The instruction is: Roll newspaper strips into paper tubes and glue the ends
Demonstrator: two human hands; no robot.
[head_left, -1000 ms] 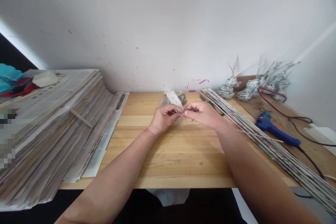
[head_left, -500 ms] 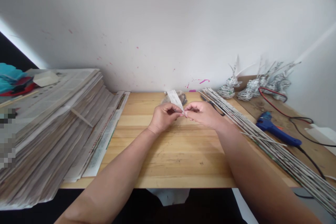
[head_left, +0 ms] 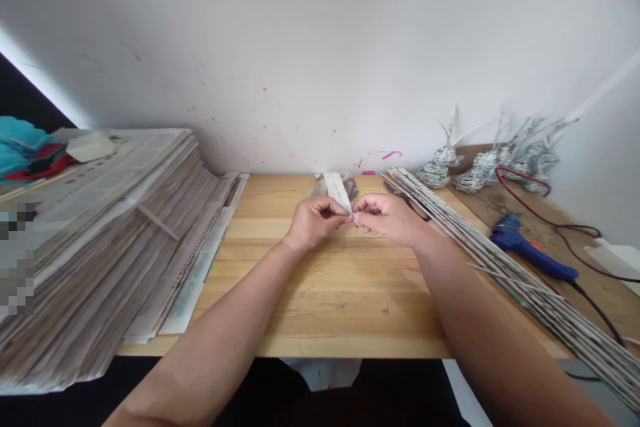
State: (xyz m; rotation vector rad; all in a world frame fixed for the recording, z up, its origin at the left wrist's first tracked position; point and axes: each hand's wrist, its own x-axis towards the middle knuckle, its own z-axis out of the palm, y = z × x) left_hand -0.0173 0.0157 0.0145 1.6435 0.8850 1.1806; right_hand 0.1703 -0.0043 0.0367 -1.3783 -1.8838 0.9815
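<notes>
A narrow strip of printed paper slants down from the back of the wooden table to my fingertips. My left hand pinches its near end, thumb against forefinger. Right beside it, my right hand is closed on the same end, which looks twisted or folded small. The fingertips of both hands almost touch. Behind the strip lies a round, greyish object, partly covered by the paper.
Tall newspaper stacks fill the left side. Thin paper rods run diagonally on the right, beside dark-handled scissors. Farther right are a blue glue gun, its cables, and woven paper figures by the wall.
The whole view has shifted slightly. Both hands stay pinched at the strip's near end, with only a tiny change of the fingers.
</notes>
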